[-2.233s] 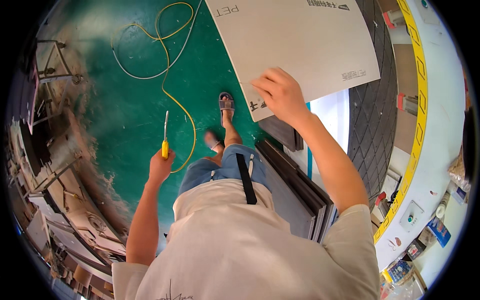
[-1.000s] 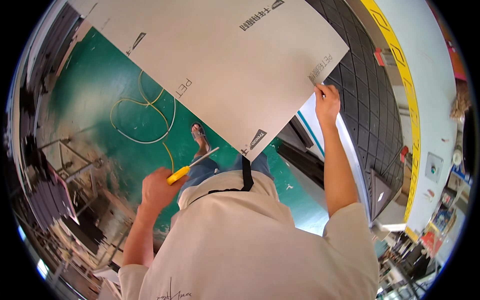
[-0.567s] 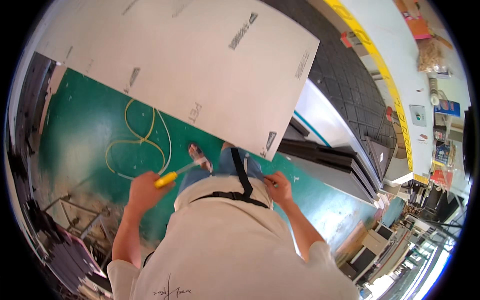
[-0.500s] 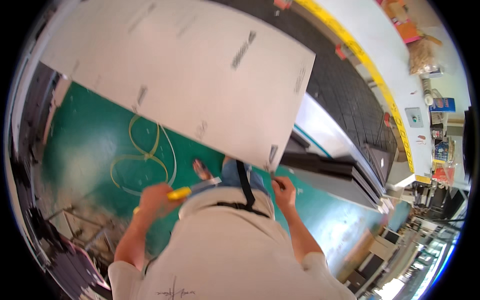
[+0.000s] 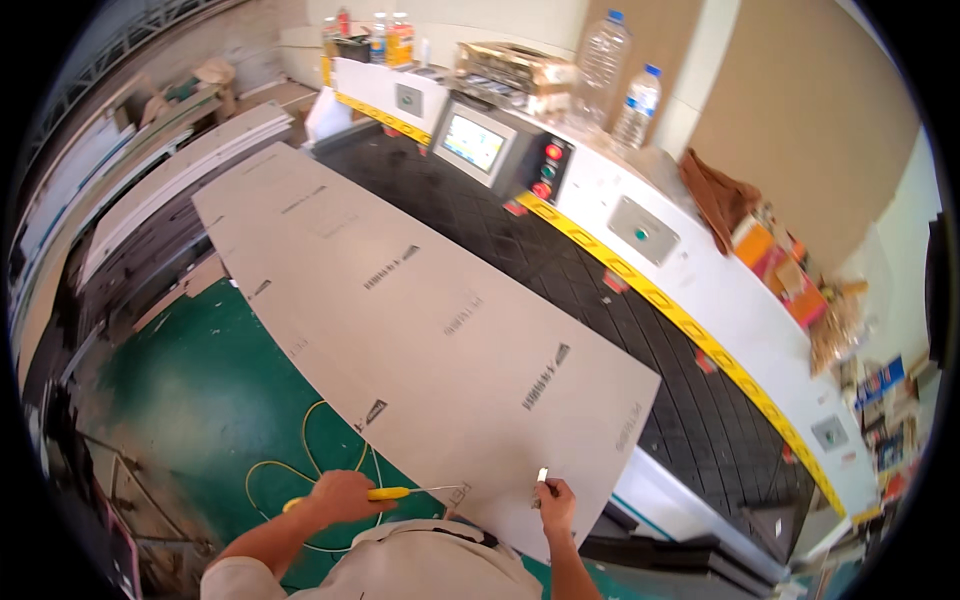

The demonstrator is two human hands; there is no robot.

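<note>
My left hand [image 5: 340,498] is closed round the yellow handle [image 5: 388,493] of a tool with a thin metal blade [image 5: 435,488]. The blade points right, over the near edge of a large pale board [image 5: 430,330] with dark printing. A small shiny metal piece [image 5: 542,475] sticks up from my right hand [image 5: 556,503], its fingers closed on it. That hand is over the board near its close right end; whether it touches the surface I cannot tell. The lower part of the metal piece is hidden by the fingers.
Behind the board runs a dark slatted machine bed [image 5: 620,330] with a yellow-striped edge [image 5: 640,280], a screen [image 5: 473,142] and buttons. Bottles [image 5: 603,70] stand on its ledge. Yellow strapping [image 5: 262,480] loops over the green floor [image 5: 190,370]. Dark panels [image 5: 640,555] lean at lower right.
My view has swung up, bringing the board's far end and the control screen into sight. My right hand now shows over the board with the metal piece raised. Both hands keep their grips.
</note>
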